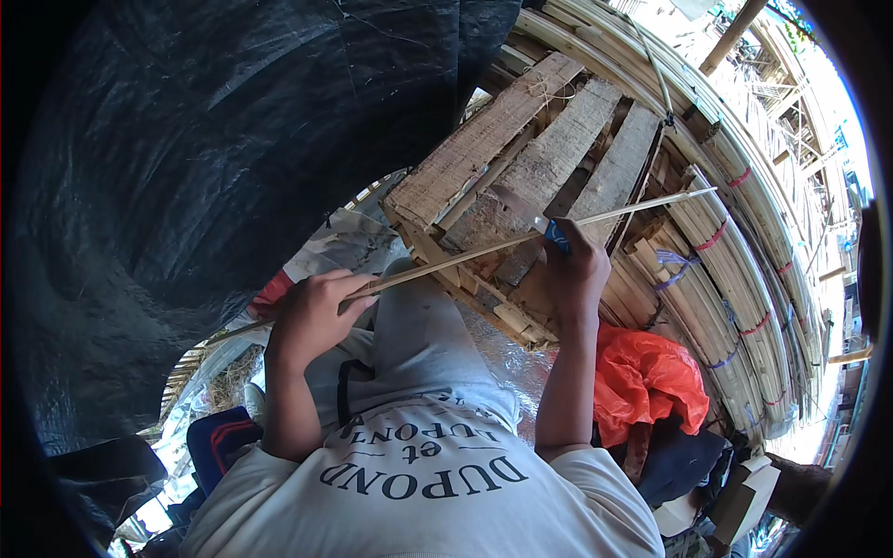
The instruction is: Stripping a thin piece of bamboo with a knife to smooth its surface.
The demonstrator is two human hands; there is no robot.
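Observation:
A long, thin wooden strip [456, 261] slants across my lap, its far end rising to the right over the slatted crate. My left hand [317, 312] is closed round the strip near its lower part, and a further length trails out behind that hand to the left. In my right hand [579, 267] is a knife [557, 236] with a blue-wrapped handle, gripped right at the strip. Its blade is blurred against the boards, and I cannot tell whether the edge touches the strip. The rough wooden crate [558, 149] stands just ahead of my knees.
Black plastic sheeting [205, 177] hangs across the left. Tied bundles of long strips [739, 279] curve along the right side. An orange-red plastic bag [646, 381] lies by my right elbow, with a dark cloth [684, 460] below it.

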